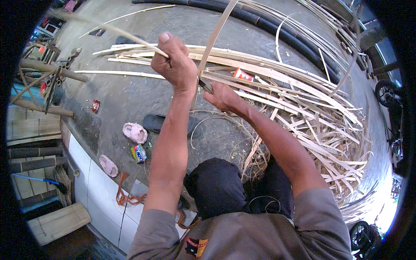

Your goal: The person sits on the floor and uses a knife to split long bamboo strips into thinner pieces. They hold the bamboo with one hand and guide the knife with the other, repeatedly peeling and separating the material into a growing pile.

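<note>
Our grey-brown shirt (pixel 247 234) is nearest; ahead, the floor (pixel 115 95) gives bamboo strips (pixel 329 143) room to sprawl. Our left hand (pixel 174 64) clamps its fingers round a pale strip (pixel 130 37), probably for tension; beside an upright strip (pixel 214 37), our right hand (pixel 222 96) has fingers clamped on a small knife (pixel 205 86).

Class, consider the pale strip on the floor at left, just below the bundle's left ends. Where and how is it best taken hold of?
Probably pinch the strip near its left tip, across its narrow width, coming from the left. It's long and thin, and that tip lies clear of the bundle, while its right part disappears behind the left hand.
</note>
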Motion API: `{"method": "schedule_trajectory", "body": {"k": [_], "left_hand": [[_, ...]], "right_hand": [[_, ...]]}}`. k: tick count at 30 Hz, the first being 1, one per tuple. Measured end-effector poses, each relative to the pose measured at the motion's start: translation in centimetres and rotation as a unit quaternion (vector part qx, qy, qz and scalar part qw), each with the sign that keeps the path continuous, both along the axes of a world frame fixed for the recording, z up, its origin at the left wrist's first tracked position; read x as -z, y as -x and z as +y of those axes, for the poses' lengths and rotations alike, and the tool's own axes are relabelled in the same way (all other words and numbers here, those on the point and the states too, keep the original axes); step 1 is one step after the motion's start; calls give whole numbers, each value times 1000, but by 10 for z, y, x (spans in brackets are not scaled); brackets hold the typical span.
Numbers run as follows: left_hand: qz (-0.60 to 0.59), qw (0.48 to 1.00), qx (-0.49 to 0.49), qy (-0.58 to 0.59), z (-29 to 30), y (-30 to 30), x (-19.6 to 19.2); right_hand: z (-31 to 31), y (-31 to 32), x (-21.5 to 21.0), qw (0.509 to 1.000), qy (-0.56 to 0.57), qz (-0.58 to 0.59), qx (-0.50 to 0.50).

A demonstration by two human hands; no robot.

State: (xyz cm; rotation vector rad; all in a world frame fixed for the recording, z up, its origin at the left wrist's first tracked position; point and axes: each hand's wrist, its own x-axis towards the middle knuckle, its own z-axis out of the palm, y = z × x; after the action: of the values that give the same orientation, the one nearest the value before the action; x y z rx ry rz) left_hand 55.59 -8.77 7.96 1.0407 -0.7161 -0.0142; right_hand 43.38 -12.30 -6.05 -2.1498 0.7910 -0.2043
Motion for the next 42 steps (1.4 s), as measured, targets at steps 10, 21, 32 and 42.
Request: {"method": "schedule_trajectory", "body": {"k": [10, 21, 32, 42], "left_hand": [[98, 990, -92, 42, 39, 13, -4], [60, 994, -82, -32, 74, -36, 5], [25, 989, 149, -5, 93, 55, -58], [-85, 950, 293, 73, -12, 200, -156]], "right_hand": [[37, -1, 81, 996, -41, 82, 14], [64, -29, 135, 995, -34, 91, 5], [120, 79, 53, 973, -149, 74, 161], [55, 300, -95, 963, 50, 176, 199]]}}
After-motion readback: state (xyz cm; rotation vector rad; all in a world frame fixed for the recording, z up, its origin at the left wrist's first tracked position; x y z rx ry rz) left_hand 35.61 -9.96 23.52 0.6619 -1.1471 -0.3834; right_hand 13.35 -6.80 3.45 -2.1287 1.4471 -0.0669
